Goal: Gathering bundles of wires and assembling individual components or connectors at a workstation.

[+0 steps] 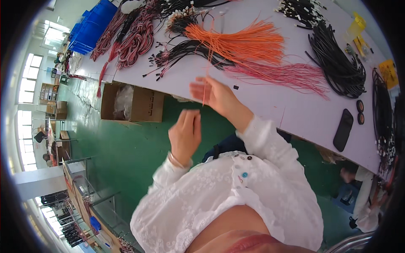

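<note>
Right hand [215,95] pinches a thin orange wire [204,90] at the table [270,105] edge, near the orange wire bundle [244,42]. Left hand [184,134] hangs below, fingers loosely curled, seemingly empty; blurred.

- Green floor [126,147] stretches under me.
- An open cardboard box [133,103] sits on it, beside my white counter [295,114].
- Bright windows [27,90] line the far wall.

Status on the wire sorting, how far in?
Done: nothing I can tell apart as finished. In hand: the right hand pinches one thin orange wire over the table edge; the left hand is empty beside it. Left: the large orange wire bundle and pink wire bundle lie loose.
</note>
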Demonstrator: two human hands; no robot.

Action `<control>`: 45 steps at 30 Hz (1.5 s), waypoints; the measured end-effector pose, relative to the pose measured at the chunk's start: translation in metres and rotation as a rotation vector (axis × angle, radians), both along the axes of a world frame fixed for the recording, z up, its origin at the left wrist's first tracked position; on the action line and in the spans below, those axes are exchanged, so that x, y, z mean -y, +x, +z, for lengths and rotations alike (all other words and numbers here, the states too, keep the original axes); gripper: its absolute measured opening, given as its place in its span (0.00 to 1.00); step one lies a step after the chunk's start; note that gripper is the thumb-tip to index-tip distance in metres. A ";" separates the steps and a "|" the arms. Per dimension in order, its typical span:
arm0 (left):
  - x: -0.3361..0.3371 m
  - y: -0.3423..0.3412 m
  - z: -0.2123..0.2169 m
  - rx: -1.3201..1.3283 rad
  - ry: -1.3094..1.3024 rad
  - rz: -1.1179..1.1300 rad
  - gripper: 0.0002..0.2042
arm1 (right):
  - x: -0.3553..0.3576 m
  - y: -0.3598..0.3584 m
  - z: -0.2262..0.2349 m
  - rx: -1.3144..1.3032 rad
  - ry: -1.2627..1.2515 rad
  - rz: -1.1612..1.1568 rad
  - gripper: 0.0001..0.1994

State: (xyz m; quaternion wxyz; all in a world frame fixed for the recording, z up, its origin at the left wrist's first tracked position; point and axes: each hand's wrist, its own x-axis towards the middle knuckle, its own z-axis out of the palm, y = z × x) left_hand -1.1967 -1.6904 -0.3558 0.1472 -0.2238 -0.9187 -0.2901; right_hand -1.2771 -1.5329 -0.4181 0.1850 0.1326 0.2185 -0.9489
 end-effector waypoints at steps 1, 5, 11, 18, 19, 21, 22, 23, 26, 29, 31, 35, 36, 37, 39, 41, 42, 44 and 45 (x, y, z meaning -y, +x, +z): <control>0.006 0.019 -0.003 0.063 0.067 0.024 0.03 | 0.006 -0.023 -0.011 0.049 0.024 -0.115 0.16; 0.087 0.043 0.009 0.738 0.390 0.037 0.04 | -0.010 -0.075 -0.023 0.096 0.060 -0.321 0.12; 0.172 0.054 0.000 0.999 0.459 0.018 0.05 | 0.005 -0.080 0.000 0.239 0.003 -0.349 0.11; 0.132 0.022 -0.031 0.984 0.490 -0.068 0.06 | -0.037 -0.097 0.002 -0.006 0.302 -0.349 0.11; 0.123 0.017 -0.030 0.947 0.451 -0.085 0.07 | -0.050 -0.095 -0.003 -0.006 0.304 -0.355 0.11; 0.121 0.018 -0.044 0.972 0.497 -0.100 0.06 | -0.061 -0.088 0.014 -0.192 0.160 -0.257 0.11; 0.121 0.017 -0.047 0.986 0.526 -0.074 0.06 | -0.062 -0.081 0.025 -0.345 0.155 -0.234 0.11; 0.116 0.012 -0.047 0.998 0.547 -0.065 0.06 | -0.070 -0.083 0.025 -0.351 0.165 -0.246 0.11; 0.118 0.005 -0.065 1.050 0.491 -0.149 0.07 | -0.085 -0.082 0.021 -0.323 0.254 -0.405 0.12; 0.128 0.006 -0.083 1.139 0.399 -0.176 0.08 | -0.077 -0.053 0.030 -0.341 0.283 -0.410 0.11; 0.125 0.007 -0.088 1.162 0.342 -0.183 0.08 | -0.084 -0.048 0.031 -0.473 0.277 -0.408 0.11; 0.127 0.006 -0.100 1.288 0.364 -0.125 0.08 | -0.082 -0.031 0.037 -0.408 0.322 -0.492 0.11; 0.130 0.006 -0.106 1.316 0.352 -0.108 0.08 | -0.081 -0.025 0.042 -0.423 0.366 -0.514 0.11; 0.131 0.008 -0.112 1.319 0.352 -0.105 0.08 | -0.080 -0.021 0.045 -0.437 0.410 -0.535 0.12; 0.131 0.011 -0.120 1.343 0.259 -0.134 0.08 | -0.084 -0.017 0.045 -0.447 0.429 -0.565 0.12; 0.131 0.016 -0.126 1.372 0.290 -0.136 0.08 | -0.084 -0.014 0.049 -0.456 0.446 -0.591 0.12; 0.131 0.017 -0.128 1.398 0.322 -0.135 0.08 | -0.080 -0.012 0.055 -0.416 0.454 -0.595 0.13; 0.131 0.019 -0.129 1.413 0.360 -0.144 0.08 | -0.077 -0.008 0.064 -0.372 0.462 -0.594 0.14; 0.132 0.021 -0.130 1.425 0.398 -0.154 0.08 | -0.075 -0.006 0.067 -0.356 0.478 -0.597 0.15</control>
